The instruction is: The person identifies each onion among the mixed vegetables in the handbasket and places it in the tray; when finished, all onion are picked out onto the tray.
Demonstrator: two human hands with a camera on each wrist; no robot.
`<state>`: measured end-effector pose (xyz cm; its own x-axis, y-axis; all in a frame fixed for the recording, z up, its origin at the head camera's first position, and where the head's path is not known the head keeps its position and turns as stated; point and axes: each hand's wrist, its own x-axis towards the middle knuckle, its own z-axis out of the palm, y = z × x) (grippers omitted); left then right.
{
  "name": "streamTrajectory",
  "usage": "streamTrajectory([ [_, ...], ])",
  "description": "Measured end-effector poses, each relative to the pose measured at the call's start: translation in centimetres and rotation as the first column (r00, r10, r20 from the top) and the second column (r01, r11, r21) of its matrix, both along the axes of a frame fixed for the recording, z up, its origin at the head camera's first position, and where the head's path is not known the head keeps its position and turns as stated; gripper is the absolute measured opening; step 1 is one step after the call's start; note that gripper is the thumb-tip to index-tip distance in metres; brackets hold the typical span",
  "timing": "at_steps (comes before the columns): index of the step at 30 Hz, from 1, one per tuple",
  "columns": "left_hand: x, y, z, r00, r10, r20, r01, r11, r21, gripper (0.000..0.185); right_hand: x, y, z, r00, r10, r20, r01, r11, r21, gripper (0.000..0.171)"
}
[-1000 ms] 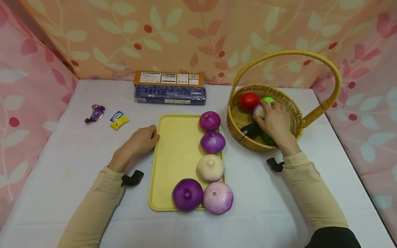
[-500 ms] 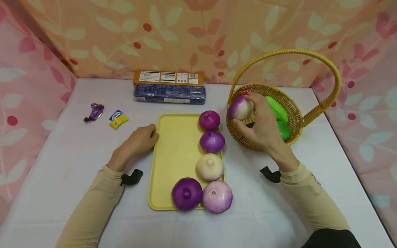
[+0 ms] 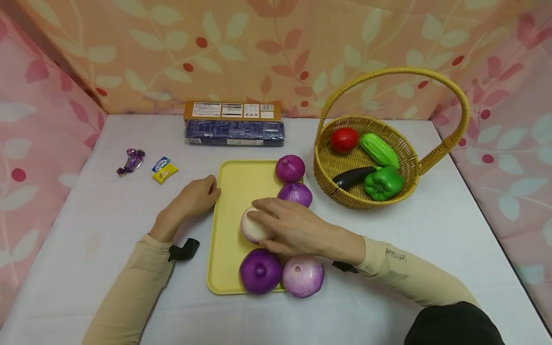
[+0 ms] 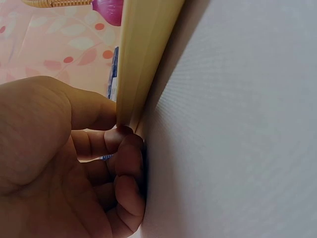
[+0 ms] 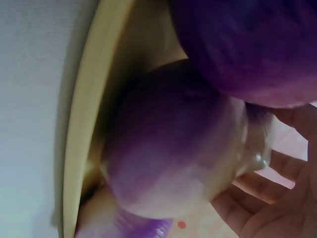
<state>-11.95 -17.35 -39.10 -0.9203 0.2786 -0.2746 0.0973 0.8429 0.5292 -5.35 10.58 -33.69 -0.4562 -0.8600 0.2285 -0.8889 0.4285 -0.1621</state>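
Note:
My left hand (image 3: 196,196) stays at the left edge of the yellow tray (image 3: 235,184); in the left wrist view its thumb and fingertips pinch the tray's rim (image 4: 136,64). Over the middle of the tray, my right hand (image 3: 297,227) grips a white-and-purple onion (image 3: 253,227). Along the tray's right side stand a small purple onion (image 3: 290,167) and another purple onion (image 3: 296,192). A dark purple onion (image 3: 260,270) and a pale purple one (image 3: 303,276) sit at the near edge. My right hand hides the whitish onion between these in the head view.
A wicker basket (image 3: 362,204) at the right holds a tomato (image 3: 344,140), a green ridged vegetable (image 3: 380,149), an eggplant (image 3: 353,177) and a green pepper (image 3: 384,183). Behind the tray lie a blue packet (image 3: 235,132) and an orange box (image 3: 233,110). Wrapped candies (image 3: 131,161) lie at left.
My right hand has lifted the white-and-purple onion out of the basket and carried it left over the tray. My left hand keeps its place at the tray's edge.

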Motion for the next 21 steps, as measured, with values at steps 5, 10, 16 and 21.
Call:
streamTrajectory([
  [5,0.1,0.1,0.1,1.000,0.000,-0.015,0.000,1.000,-0.003,0.015,0.0,-0.5,-0.7,0.999,0.013,0.035,-0.015,0.998,0.066,0.048],
  [10,0.1,0.1,0.2,1.000,-0.002,-0.013,0.002,1.000,0.000,0.015,0.0,-0.8,-1.4,0.999,0.038,0.002,-0.038,0.992,0.118,0.044],
  [16,0.1,0.1,0.1,1.000,0.002,-0.016,-0.002,1.000,-0.004,0.016,0.1,-0.5,-1.7,0.999,0.034,-0.021,-0.031,0.991,0.129,0.043],
  [21,0.2,0.0,0.1,1.000,-0.005,-0.027,0.005,1.000,0.000,0.015,0.1,-0.4,-1.6,0.999,0.044,-0.010,-0.042,0.992,0.119,0.041],
])
